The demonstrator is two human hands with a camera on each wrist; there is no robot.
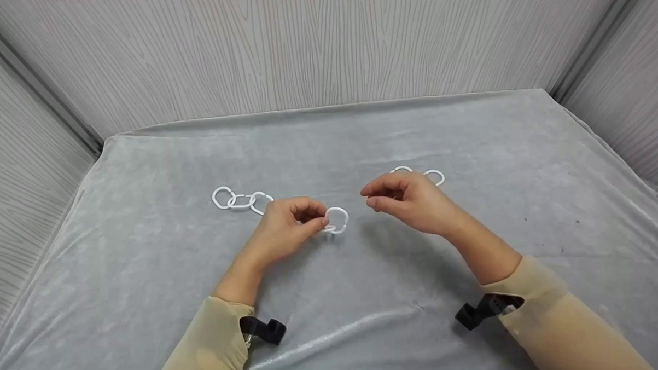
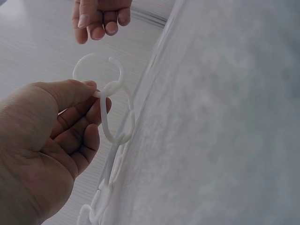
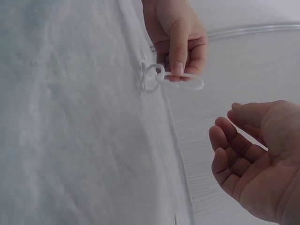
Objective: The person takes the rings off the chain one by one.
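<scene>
My left hand [image 1: 286, 225] pinches a white plastic chain link [image 2: 121, 75] between thumb and fingers, above the cloth. This link is C-shaped, with a gap at its upper right in the left wrist view. Hooked through it is another white link [image 2: 104, 117], and from there the chain [image 1: 241, 206] runs down and left onto the cloth, partly hidden behind the hand. Off to the right hovers my right hand [image 1: 411, 201], fingers loosely bent, thumb apart from them, nothing held. Behind it, two white links [image 1: 442, 176] show on the cloth, partly covered by the hand.
A grey velvety cloth [image 1: 333, 294] with folds covers the table. Pale wood-grain panels [image 1: 324, 48] stand at the back and both sides. Small dark specks [image 1: 562, 250] dot the cloth on the right. Each wrist carries a black camera mount [image 1: 268, 330].
</scene>
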